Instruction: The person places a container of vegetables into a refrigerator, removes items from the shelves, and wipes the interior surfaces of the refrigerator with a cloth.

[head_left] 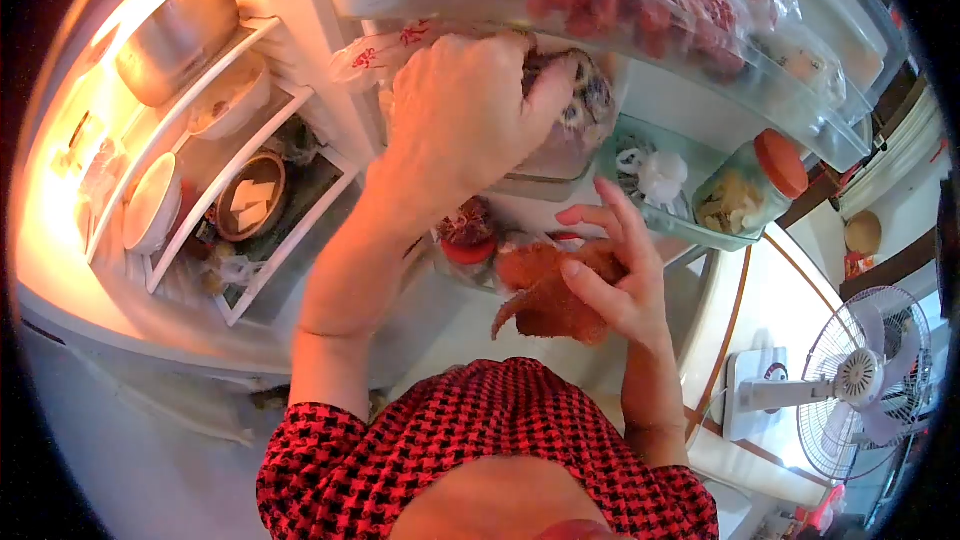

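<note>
My left hand (465, 110) reaches into the fridge door with its fingers curled. It is closed on a clear plastic bag (365, 58) with red print, at a middle door shelf. Dark, mottled contents (580, 105) show beside its thumb; their kind I cannot make out. Lower and to the right, my right hand (625, 275) holds a reddish-brown cloth (560, 290), thumb over it and some fingers stretched out. Behind the cloth stands a jar with a red lid (468, 250), partly covered.
Fridge shelves (255, 110) with bowls and a metal pot (180, 35) are at left. The upper door rack (620, 30) holds bagged red items. A glass jar (750, 180) stands in a green door bin (640, 215). A fan (855, 380) is at right.
</note>
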The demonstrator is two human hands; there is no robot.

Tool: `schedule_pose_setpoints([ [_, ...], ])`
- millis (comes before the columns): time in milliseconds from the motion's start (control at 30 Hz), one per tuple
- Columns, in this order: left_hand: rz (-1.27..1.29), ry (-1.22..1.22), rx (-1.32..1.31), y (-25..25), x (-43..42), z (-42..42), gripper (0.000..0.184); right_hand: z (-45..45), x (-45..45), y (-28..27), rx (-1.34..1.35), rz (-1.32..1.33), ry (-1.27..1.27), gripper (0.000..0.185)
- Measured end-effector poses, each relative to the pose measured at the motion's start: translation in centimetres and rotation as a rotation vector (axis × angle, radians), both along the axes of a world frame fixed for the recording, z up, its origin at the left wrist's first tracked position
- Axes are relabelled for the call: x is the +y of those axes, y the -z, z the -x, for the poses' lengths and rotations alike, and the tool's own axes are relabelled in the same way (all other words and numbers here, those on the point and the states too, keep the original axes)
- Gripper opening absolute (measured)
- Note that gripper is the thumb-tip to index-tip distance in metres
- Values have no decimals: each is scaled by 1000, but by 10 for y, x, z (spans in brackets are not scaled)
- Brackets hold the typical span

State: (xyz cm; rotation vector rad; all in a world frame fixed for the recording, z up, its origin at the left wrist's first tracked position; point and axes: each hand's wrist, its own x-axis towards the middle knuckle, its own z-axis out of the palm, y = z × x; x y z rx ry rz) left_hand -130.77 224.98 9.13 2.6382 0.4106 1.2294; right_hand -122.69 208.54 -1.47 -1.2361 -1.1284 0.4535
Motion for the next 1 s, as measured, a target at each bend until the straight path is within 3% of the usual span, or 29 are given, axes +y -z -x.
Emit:
schedule_pose_setpoints([
  [67,35,-134,-9,-1,-1,-7,33,4,12,-7,-20,-3,57,63],
  [200,124,-48,-138,28,1,-7,42,-1,20,-12,-184,95,218,51],
  [267,14,278,-177,37,4,20,46,-3,22,-12,-177,79,222,44],
  [300,117,342,-158,40,2,33,52,-4,21,-14,-194,86,241,43],
  [333,117,330,-161,48,3,40,52,-4,22,-14,-205,90,261,42],
  [400,-119,88,-392,72,9,51,60,1,25,-16,-202,94,279,38],
  [467,-96,-47,-405,80,12,60,70,3,31,-12,-330,11,426,35],
  [533,143,-73,-532,80,19,60,79,6,34,-10,-289,37,417,34],
  [567,156,-76,-471,81,33,58,87,6,34,-9,-251,76,423,34],
  [600,157,-88,-474,83,44,56,87,7,33,-10,-254,77,411,34],
  [667,234,180,-367,81,60,51,88,5,32,-14,-325,112,433,33],
  [767,254,252,-189,68,65,51,86,3,35,-12,-370,80,423,31],
  [900,218,208,-97,51,78,47,75,3,32,-17,-270,165,390,29],
  [967,-75,0,-79,54,84,43,72,2,33,-16,-339,148,396,28],
  [1000,-74,19,-73,57,87,42,72,1,34,-16,-332,152,414,28],
])
